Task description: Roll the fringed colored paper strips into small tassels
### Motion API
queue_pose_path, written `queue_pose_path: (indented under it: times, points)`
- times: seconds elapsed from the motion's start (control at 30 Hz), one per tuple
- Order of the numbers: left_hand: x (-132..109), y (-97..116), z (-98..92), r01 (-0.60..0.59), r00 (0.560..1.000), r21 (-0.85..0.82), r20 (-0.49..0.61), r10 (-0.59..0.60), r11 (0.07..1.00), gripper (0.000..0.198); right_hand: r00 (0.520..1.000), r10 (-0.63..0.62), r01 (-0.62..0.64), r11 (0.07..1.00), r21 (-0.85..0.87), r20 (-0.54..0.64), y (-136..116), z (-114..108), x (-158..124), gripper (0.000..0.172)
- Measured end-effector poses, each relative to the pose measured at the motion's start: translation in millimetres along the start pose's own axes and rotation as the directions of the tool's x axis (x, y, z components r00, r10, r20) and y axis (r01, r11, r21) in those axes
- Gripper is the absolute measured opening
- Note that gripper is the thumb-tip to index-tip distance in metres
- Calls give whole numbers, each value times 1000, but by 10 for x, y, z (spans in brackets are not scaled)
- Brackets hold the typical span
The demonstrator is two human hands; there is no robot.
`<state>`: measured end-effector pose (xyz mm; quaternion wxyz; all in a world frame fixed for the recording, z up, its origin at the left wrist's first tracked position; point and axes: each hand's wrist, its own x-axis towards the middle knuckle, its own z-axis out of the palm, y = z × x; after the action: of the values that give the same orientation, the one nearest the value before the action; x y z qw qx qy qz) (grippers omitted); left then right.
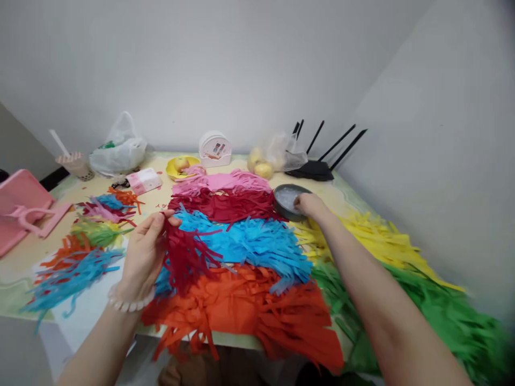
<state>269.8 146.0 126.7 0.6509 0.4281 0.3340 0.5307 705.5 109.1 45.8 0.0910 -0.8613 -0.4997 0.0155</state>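
Well, orange fringe [233, 316] lies nearest, spilling over the table [333, 195] edge. Beyond, the left hand [145, 247], fingers closed, pinches a red tassel [185, 260] by its top. Farther off, the right hand [309, 206], curled, dips into a grey bowl [286, 199]; whether it grips anything, I can't tell. Behind sits a black router [311, 171].

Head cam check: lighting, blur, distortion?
Head view: light flat and soft, no harsh glare on the wall; green fringed paper blurs toward the right edge; right forearm looks wide-angle stretched toward the bottom; upper right corner darkens; left hand and its crimson strips are clearer than that right edge.
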Motion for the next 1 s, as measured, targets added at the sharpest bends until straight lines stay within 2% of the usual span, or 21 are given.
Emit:
queue_pose_path:
  times: [0.13,0.23,0.3,0.4,0.43,0.47,0.5,0.53,0.57,0.6,0.7,0.87,1.0]
  points:
    - [-18,-32,-23,-18,996,87,94,10,996,34,995,101,-95,976,195,-21,59,-73,-23,24]
    - [-84,16,-25,-82,985,205,168,48,975,32,986,123,-71,916,394,-108,-44,-234,-169,18]
    - [-152,58,10,-153,974,300,206,92,942,25,982,94,8,848,530,-165,-248,-338,-375,24]
    - [-301,93,140,-248,946,400,295,132,882,12,969,-7,179,701,690,-245,-737,-450,-873,29]
    - [-363,92,197,-278,932,415,333,139,866,10,960,-56,249,614,749,-273,-923,-479,-1077,27]
    - [-429,83,253,-310,917,424,370,150,851,10,944,-126,330,375,867,-304,-1107,-505,-1286,27]
    - [-497,70,305,-345,901,432,401,165,833,10,931,-182,346,161,925,-316,-1279,-529,-1492,29]
    - [-567,54,348,-382,886,444,424,186,811,10,925,-212,326,22,945,-314,-1434,-550,-1685,28]
    - [-636,38,380,-418,873,459,441,208,784,10,924,-229,297,-75,952,-307,-1567,-566,-1858,28]
    - [-703,23,401,-452,861,475,454,230,755,9,928,-225,272,-129,953,-296,-1677,-575,-2007,28]
    - [-877,-1,396,-515,837,503,472,278,694,7,949,-158,245,-179,953,-274,-1883,-558,-2302,28]
    - [-1063,17,304,-508,847,515,443,293,690,8,951,-85,272,-237,933,-299,-2020,-493,-2519,22]
    - [-1138,58,245,-523,838,524,461,293,672,8,935,-70,331,-189,925,-349,-2078,-529,-2647,17]
